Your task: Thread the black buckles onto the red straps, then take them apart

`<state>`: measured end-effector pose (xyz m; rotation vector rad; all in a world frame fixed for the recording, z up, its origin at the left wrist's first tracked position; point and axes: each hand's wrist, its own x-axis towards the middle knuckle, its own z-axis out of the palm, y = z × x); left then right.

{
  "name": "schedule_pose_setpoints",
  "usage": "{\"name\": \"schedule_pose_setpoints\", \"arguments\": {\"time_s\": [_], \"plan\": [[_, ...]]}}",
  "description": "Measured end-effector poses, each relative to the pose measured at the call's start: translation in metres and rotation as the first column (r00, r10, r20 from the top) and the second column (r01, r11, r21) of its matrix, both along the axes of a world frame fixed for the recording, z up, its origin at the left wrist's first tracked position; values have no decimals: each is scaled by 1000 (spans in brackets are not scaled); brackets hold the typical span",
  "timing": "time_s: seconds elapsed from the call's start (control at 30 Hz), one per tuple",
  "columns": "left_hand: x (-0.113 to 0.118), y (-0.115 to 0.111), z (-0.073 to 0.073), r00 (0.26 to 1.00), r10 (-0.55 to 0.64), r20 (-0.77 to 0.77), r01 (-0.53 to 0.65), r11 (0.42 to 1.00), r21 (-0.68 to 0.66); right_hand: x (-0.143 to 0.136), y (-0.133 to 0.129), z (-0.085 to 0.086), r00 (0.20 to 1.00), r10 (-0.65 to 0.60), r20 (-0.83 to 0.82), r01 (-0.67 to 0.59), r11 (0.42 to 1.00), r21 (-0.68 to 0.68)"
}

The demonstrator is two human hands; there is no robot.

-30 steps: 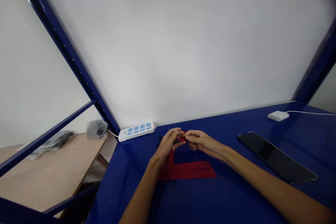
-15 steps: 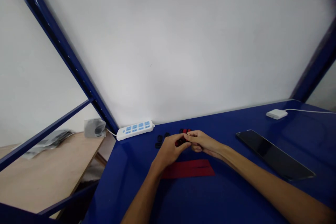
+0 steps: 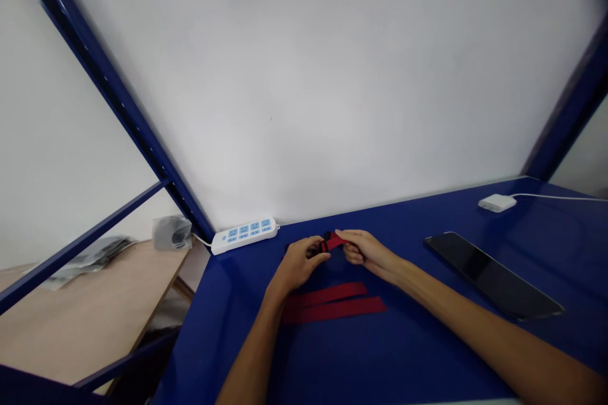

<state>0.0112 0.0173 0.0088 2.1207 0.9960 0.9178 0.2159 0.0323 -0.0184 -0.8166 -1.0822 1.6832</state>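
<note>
Between my hands a red strap point(image 3: 335, 242) runs through a small black buckle point(image 3: 323, 247). My left hand point(image 3: 299, 261) is closed on the buckle, thumb below and fingers above. The strap's right end is pinched in my right hand point(image 3: 360, 248). Two flat red strips point(image 3: 339, 311) lie side by side on the blue table nearer to me, their left ends partly behind my left wrist. Small dark pieces lie behind my left hand, mostly hidden by it.
A white power strip point(image 3: 244, 235) lies at the table's back left against the wall. To the right are a dark tablet-like slab point(image 3: 494, 275) and a white charger point(image 3: 497, 202) with its cable. A wooden table point(image 3: 95, 304) with plastic bags stands left, beyond a blue frame.
My hands have moved apart, and the red strap now shows stretched between them through the black buckle. My left hand has shifted slightly left, uncovering more of the red strips.
</note>
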Motion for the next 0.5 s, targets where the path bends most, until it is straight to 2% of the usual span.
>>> {"name": "schedule_pose_setpoints", "arguments": {"time_s": [0.23, 0.37, 0.43, 0.5], "plan": [[-23, 15, -11, 997, 60, -41, -63, 996, -61, 26, 17, 14, 965, -244, -99, 241, 970, -45], [-34, 19, -14, 993, 65, -103, -71, 996, -56, 60, 20, 36, 926, -332, -181, 338, 941, 6], [-38, 21, -15, 984, 86, -157, -94, 995, -45, 78, 16, 50, 882, -401, -248, 422, 906, 36], [-40, 22, -14, 973, 107, -204, -120, 991, -53, 90, 11, 62, 869, -411, -277, 447, 891, 81]]}}
